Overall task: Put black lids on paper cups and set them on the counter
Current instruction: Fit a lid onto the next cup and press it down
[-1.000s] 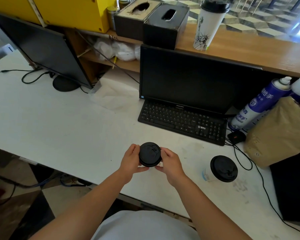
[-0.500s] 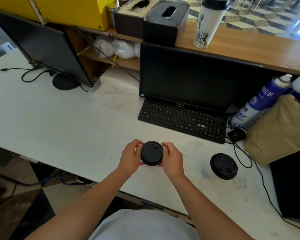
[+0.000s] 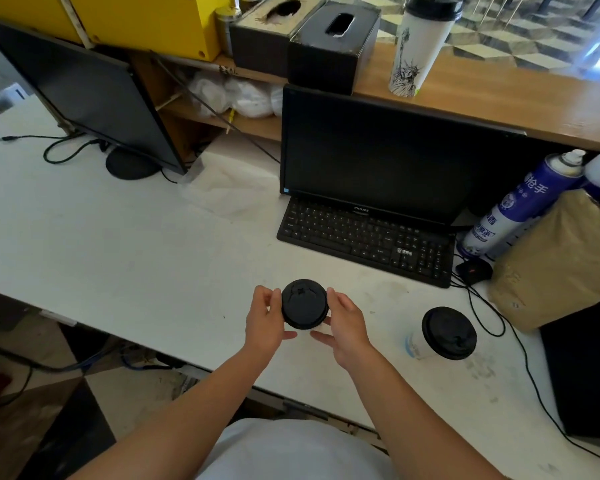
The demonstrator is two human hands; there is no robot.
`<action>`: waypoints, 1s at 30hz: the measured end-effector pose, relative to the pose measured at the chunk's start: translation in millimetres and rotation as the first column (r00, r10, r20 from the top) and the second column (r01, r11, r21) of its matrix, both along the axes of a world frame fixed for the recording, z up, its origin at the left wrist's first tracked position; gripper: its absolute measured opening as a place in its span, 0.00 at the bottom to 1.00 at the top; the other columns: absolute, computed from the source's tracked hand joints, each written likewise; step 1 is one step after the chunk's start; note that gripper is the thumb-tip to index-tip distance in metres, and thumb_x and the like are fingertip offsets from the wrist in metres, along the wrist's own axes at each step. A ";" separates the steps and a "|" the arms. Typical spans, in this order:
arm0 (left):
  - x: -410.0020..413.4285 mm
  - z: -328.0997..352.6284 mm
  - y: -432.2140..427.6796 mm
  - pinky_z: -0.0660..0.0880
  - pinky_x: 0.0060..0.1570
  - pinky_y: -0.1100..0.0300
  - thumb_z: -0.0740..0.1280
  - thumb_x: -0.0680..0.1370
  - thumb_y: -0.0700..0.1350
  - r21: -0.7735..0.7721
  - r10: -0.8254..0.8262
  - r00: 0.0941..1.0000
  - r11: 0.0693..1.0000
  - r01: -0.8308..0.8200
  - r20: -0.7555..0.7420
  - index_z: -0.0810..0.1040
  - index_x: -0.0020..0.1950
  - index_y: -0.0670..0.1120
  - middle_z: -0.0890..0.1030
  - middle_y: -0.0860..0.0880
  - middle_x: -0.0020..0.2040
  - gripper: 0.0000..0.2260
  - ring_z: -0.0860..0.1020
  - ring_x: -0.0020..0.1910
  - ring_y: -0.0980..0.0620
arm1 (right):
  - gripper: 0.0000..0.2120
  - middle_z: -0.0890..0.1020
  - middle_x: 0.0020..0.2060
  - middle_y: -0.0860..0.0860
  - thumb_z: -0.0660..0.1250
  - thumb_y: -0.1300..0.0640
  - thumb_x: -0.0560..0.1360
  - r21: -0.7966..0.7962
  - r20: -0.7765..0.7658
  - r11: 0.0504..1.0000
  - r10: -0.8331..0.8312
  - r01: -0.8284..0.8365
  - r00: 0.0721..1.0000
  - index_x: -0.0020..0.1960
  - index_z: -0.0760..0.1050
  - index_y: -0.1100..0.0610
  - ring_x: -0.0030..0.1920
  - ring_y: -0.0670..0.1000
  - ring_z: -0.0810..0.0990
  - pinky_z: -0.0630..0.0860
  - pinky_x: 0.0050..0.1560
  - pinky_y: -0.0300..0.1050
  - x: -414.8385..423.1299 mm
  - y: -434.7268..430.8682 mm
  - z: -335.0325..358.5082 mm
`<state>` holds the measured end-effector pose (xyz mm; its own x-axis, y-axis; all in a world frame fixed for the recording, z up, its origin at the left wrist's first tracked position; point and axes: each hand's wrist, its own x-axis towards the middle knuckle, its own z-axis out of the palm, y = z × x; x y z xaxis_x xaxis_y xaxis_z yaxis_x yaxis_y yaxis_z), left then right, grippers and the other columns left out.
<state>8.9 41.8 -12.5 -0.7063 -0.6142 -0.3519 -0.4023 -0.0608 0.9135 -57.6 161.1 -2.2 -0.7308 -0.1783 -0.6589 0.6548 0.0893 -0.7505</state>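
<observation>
Fingers of left hand (image 3: 265, 322) and right hand (image 3: 345, 323) curl round black lid (image 3: 304, 303) from opposite sides, lower centre of frame, axis upright (cup (image 3: 322, 328) beneath mostly hidden).

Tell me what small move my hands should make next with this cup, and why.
Probably lower it onto the white table, beside the second lidded cup standing to the right. The black lid already looks seated level, and the left hand and right hand grip it from either side, so setting it down seems all that remains.
</observation>
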 end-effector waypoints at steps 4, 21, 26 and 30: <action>1.0 -1.7 -4.3 0.84 0.34 0.51 0.58 0.85 0.49 0.036 0.011 1.000 0.999 -0.011 0.010 0.72 0.49 0.43 0.78 0.45 0.51 0.11 0.80 0.53 0.47 | 0.16 0.82 0.53 0.51 0.60 0.44 0.83 0.056 -0.053 0.996 0.072 -0.069 0.996 0.54 0.79 0.54 0.55 0.55 0.80 0.86 0.46 0.55 1.5 -0.6 -0.8; -2.6 6.2 -10.8 0.83 0.36 0.58 0.55 0.85 0.42 0.030 -0.085 0.996 0.996 0.085 0.017 0.71 0.53 0.42 0.78 0.41 0.52 0.07 0.80 0.48 0.45 | 0.14 0.82 0.60 0.49 0.57 0.51 0.85 -0.130 -0.010 0.984 0.118 -0.118 0.993 0.60 0.81 0.49 0.61 0.52 0.79 0.82 0.56 0.57 -3.6 -0.7 -2.8; -0.6 -0.7 -18.5 0.84 0.40 0.51 0.58 0.84 0.52 0.102 -0.076 0.991 0.993 0.064 0.112 0.69 0.47 0.42 0.79 0.40 0.49 0.14 0.82 0.48 0.41 | 0.15 0.83 0.58 0.52 0.59 0.48 0.85 -0.135 0.027 0.977 0.170 -0.165 0.985 0.58 0.83 0.52 0.61 0.55 0.79 0.85 0.49 0.59 -6.7 1.4 1.3; -0.8 -2.2 -32.8 0.80 0.54 0.54 0.58 0.84 0.44 -0.342 -0.295 0.950 0.886 0.313 0.105 0.73 0.61 0.46 0.75 0.48 0.59 0.09 0.78 0.53 0.49 | 0.11 0.84 0.50 0.53 0.61 0.56 0.84 0.254 -0.361 0.940 0.312 -0.229 0.879 0.51 0.82 0.57 0.52 0.56 0.82 0.86 0.42 0.55 -14.1 2.9 -4.8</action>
